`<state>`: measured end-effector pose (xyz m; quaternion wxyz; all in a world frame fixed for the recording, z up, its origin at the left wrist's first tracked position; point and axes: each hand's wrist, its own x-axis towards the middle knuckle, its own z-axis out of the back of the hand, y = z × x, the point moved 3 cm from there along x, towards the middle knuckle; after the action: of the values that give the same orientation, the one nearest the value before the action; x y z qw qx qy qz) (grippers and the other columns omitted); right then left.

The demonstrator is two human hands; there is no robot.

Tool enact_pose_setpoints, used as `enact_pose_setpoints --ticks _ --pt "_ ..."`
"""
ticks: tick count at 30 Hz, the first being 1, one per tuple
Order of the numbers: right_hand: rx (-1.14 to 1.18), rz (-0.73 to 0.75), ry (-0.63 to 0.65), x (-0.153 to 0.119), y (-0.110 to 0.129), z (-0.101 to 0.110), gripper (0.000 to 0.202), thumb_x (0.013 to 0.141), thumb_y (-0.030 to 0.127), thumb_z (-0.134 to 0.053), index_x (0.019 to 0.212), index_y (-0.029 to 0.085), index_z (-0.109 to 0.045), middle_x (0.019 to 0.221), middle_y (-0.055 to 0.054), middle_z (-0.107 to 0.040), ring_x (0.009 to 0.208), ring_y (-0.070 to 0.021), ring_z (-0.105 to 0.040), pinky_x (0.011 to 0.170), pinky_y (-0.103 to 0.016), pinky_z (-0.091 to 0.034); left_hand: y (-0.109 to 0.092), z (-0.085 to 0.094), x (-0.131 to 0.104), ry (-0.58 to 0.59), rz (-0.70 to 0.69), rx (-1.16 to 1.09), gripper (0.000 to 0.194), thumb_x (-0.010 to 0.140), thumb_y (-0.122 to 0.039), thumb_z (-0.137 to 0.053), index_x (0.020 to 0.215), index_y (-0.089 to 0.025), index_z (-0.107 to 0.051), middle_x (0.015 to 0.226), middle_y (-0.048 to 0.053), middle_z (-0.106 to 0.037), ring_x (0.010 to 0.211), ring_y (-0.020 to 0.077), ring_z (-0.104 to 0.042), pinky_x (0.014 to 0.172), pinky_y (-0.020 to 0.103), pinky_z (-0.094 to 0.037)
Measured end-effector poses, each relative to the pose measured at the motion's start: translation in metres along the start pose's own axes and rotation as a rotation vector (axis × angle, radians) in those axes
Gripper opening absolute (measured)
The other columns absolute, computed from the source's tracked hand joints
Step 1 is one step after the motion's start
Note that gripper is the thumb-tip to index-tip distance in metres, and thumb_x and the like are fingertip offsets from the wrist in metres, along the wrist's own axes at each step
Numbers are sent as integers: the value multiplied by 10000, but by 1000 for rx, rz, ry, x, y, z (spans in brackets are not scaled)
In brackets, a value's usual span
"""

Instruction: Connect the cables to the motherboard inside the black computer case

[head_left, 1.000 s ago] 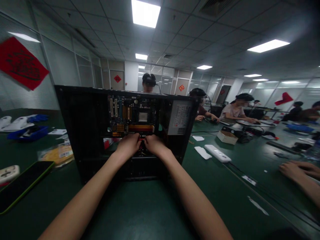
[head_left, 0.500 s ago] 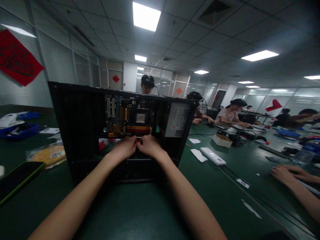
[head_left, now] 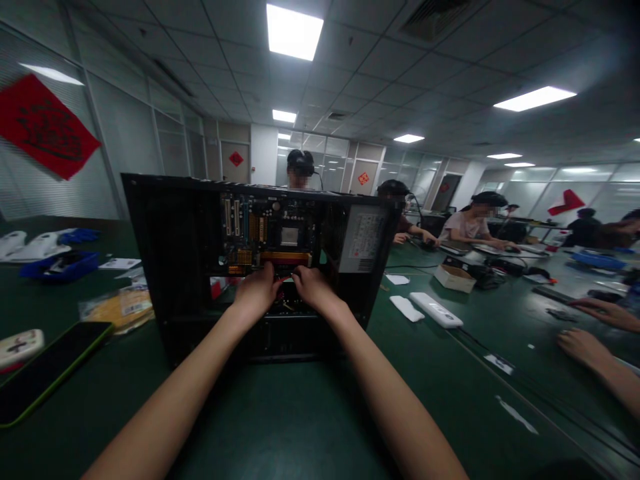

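Note:
A black computer case point(head_left: 200, 320) stands on the green table with its open side facing me. Inside it are a motherboard point(head_left: 250, 223) with a silver processor point(head_left: 290, 235), orange-yellow memory slots point(head_left: 284, 257), and a power supply point(head_left: 364, 237) with a white label. My left hand point(head_left: 257, 293) is closed inside the case, just below the memory slots. Close beside it, my right hand point(head_left: 314, 288) is closed too. A thin red strand point(head_left: 286, 279), cable-like but blurred, runs between their fingertips. My fingers partly hide it and the lower board edge.
To the left lie a phone point(head_left: 50, 370), a bagged yellow item point(head_left: 117, 310) and a blue tray point(head_left: 63, 265). A white power strip point(head_left: 436, 310), a small box point(head_left: 454, 278) and cables are on the right. Another person's hand point(head_left: 583, 347) rests at the right edge.
My hands have drawn slightly apart, and the red strand shows between them. The whole view has shifted a little, so the case appears further right.

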<state>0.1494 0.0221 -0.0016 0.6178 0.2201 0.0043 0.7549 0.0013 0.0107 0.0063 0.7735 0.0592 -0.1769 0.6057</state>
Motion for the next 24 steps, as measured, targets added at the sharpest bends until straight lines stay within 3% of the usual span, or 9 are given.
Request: enact_pose_setpoints --ticks 4,14,24 --pt "11 31 -3 0 1 0 262 1014 267 -500 1223 155 -609 1128 -113 -700 1075 -201 -641 841 -236 -424 2 -2 0 11 22 60 441 990 -471 -432 1123 -97 -625 1096 207 -690 1043 356 -662 840 412 -503" --pt "-52 72 40 -2 2 -1 258 1030 260 -454 1077 153 -684 1064 -117 -713 993 -196 -668 794 -234 -427 13 -18 16 44 -11 -148 308 933 -332 -575 1090 -89 -679 1092 187 -706 1060 295 -655 876 335 -481" --pt "-37 12 117 -5 4 -1 296 1027 298 -457 1112 155 -702 1089 -136 -711 1028 -215 -665 818 -247 -441 12 -16 17 91 16 -154 244 858 -292 -664 1013 -108 -708 997 144 -729 974 265 -677 816 297 -481"
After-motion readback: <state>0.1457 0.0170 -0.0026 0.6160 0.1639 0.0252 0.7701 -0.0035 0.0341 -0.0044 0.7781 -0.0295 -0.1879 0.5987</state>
